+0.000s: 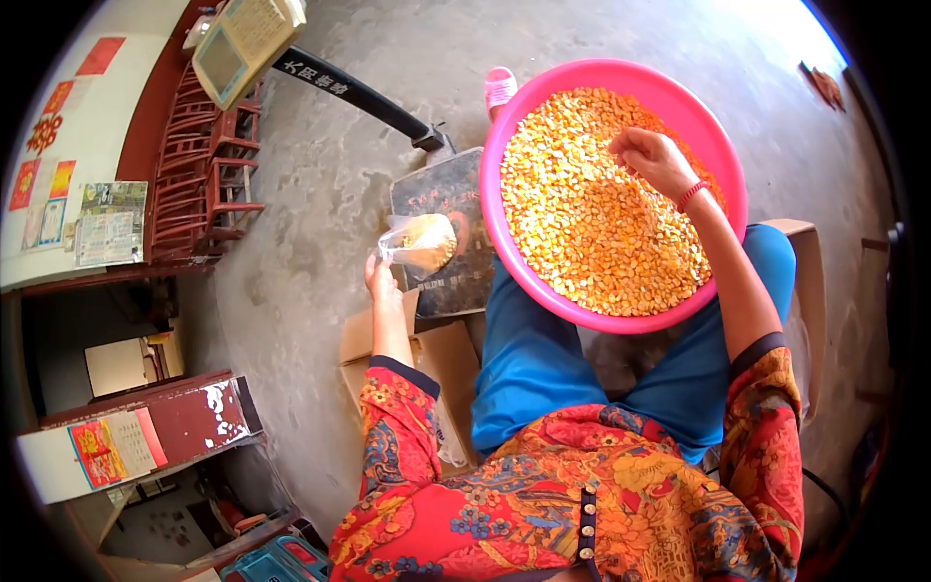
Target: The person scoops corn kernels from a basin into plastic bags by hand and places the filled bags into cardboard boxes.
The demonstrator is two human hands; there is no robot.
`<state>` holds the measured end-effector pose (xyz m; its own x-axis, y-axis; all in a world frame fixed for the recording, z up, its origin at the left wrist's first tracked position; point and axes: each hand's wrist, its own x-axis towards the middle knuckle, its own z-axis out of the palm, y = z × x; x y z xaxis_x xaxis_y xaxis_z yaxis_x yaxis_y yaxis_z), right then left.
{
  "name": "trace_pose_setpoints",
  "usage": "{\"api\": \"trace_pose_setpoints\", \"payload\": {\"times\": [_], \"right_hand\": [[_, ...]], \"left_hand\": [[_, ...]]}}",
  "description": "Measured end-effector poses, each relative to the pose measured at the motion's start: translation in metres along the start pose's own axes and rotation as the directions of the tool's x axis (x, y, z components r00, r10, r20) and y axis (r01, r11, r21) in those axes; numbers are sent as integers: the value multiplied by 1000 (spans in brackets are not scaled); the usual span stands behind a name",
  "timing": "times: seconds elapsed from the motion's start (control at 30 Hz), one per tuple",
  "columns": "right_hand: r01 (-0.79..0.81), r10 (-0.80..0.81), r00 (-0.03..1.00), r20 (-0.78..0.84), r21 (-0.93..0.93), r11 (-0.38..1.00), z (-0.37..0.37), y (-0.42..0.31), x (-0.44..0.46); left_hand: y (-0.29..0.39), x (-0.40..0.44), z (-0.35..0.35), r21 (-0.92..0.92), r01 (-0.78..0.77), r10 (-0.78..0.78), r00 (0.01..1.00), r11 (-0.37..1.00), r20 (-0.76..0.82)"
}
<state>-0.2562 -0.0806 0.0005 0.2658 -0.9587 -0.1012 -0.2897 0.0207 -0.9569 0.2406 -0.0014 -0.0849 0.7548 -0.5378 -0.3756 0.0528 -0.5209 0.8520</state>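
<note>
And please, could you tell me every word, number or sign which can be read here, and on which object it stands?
"大阳", then two characters I cannot read surely: black pole.
Seemingly "囍": red cutout on the white wall.
Too small or blurred to read: markings on the dark platform, the printed sheet and the red-yellow poster.
No legible digits: display.

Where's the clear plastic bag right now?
In the head view, the clear plastic bag is in the left hand, left of the pink basin, over the dark scale platform.
</note>
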Motion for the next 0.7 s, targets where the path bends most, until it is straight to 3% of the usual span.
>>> {"api": "trace_pose_setpoints", "payload": {"times": [0.1,0.13,0.17,0.2,0.23,0.27,0.3,0.37,0.4,0.53,0.6,0.7], "right_hand": [[15,-15,1000,-4,12,1000,1,5,3],[16,-16,1000,-20,21,1000,1,7,3],[17,-16,999,-37,28,999,0,8,4],[35,-35,998,-47,19,999,1,12,4],[44,-43,998,-47,15,999,1,11,3],[57,-57,997,-58,6,998,2,14,2],[73,-73,995,-69,-2,997,2,17,2],[-24,24,999,-45,8,1000,1,13,-3],[-2,2,998,-55,-7,1000,1,17,-4],[40,-40,999,-15,-18,999,-3,30,-8],[5,-7,1000,-15,-100,995,-5,33,-11],[7,-11,999,-48,-81,997,-6,33,-14]], "left_hand": [[-13,-14,7,-174,-24,7,995,985,-98],[-15,-22,5,-144,-18,43,984,989,173],[-54,-4,19,-194,-94,115,989,976,98],[-40,-50,34,-189,-54,88,980,980,178],[-21,-92,48,-7,16,-14,962,1000,273],[-72,-67,59,58,-164,110,843,985,526],[-91,-88,75,43,-178,131,848,983,513],[-121,-124,101,170,-566,301,641,807,706],[-119,-126,101,225,-636,303,610,738,732],[-101,-132,97,227,-566,228,620,792,751],[-89,-139,92,215,-551,233,630,807,740],[-92,-139,92,187,-531,242,635,826,733]]}}
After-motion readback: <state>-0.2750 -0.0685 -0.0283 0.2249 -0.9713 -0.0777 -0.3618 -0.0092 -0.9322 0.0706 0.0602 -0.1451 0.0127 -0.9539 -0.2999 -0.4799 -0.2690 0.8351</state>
